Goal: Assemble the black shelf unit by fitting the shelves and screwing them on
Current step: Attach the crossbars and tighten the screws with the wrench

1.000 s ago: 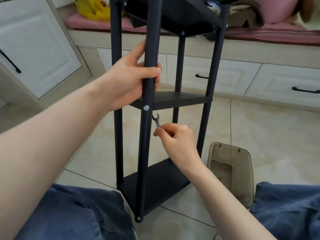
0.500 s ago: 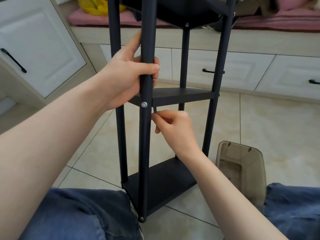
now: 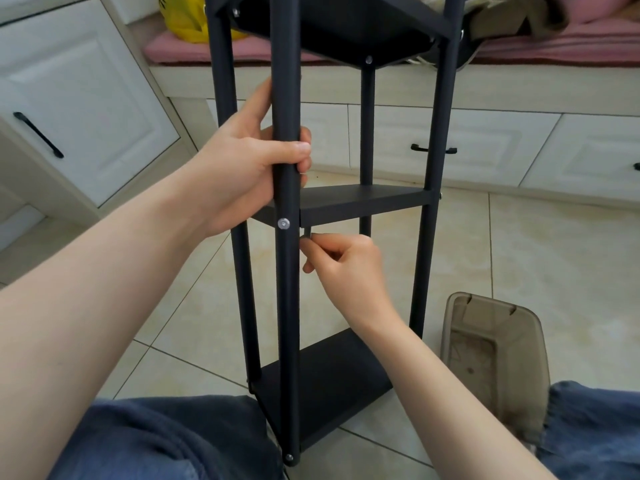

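The black shelf unit (image 3: 363, 202) is standing upright on the tiled floor (image 3: 554, 254), its near corner sitting between the person's two knees in jeans (image 3: 156, 441). The left hand (image 3: 249, 168) is gripping the near post (image 3: 285, 306), with thumb and fingers wrapped fully around it, just above the silver screw (image 3: 284, 222) at the middle shelf (image 3: 381, 197). The right hand (image 3: 346, 268) is pinching a small grey tool (image 3: 307, 233) right under the near edge of this shelf, close beside the post; only the tool's short upper end is showing above the fingertips. The bottom shelf (image 3: 329, 382) is lying on the floor and the top shelf (image 3: 339, 26) is reaching out of view. A yellow bag (image 3: 187, 26) on the far pink cushion (image 3: 554, 46) is carrying dark print that is too small to read. To the right of the unit the floor is running open up to the far drawers (image 3: 433, 150); a brown plastic tray (image 3: 495, 358) is standing at the near right, touching the right knee. At the left a white cabinet (image 3: 86, 98) is standing near the unit, with a strip of floor between them.
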Action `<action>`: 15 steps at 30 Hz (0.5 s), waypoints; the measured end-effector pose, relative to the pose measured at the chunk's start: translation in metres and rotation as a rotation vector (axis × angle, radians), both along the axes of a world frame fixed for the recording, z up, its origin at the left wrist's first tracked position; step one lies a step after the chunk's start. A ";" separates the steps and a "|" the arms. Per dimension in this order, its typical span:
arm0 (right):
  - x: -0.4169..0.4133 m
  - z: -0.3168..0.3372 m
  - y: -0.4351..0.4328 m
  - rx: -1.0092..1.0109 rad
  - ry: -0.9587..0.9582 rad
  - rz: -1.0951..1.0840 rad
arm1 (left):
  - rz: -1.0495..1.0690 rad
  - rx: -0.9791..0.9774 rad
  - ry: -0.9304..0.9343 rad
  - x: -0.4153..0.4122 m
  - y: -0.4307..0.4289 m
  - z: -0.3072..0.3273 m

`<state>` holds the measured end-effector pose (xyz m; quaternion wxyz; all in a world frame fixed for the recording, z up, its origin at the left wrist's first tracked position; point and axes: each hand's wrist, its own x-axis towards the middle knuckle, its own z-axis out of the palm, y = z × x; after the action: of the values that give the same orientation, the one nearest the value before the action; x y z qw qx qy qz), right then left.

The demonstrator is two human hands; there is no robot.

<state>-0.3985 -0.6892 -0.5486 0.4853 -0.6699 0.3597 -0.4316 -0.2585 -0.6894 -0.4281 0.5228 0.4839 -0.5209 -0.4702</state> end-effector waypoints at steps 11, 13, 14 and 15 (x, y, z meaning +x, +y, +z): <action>0.017 -0.012 -0.009 -0.209 0.009 -0.104 | 0.022 0.006 -0.009 0.010 -0.005 -0.003; 0.022 -0.017 -0.010 -0.275 0.001 -0.150 | 0.007 0.007 0.009 0.012 -0.008 -0.003; 0.025 -0.019 -0.011 -0.296 -0.006 -0.166 | -0.003 0.008 0.013 0.014 -0.009 -0.003; 0.027 -0.021 -0.013 -0.311 -0.015 -0.178 | -0.012 0.009 0.014 0.016 -0.011 -0.003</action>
<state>-0.3712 -0.7019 -0.5692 0.3385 -0.6991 0.3429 -0.5283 -0.2430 -0.7002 -0.4313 0.5214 0.4798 -0.5181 -0.4791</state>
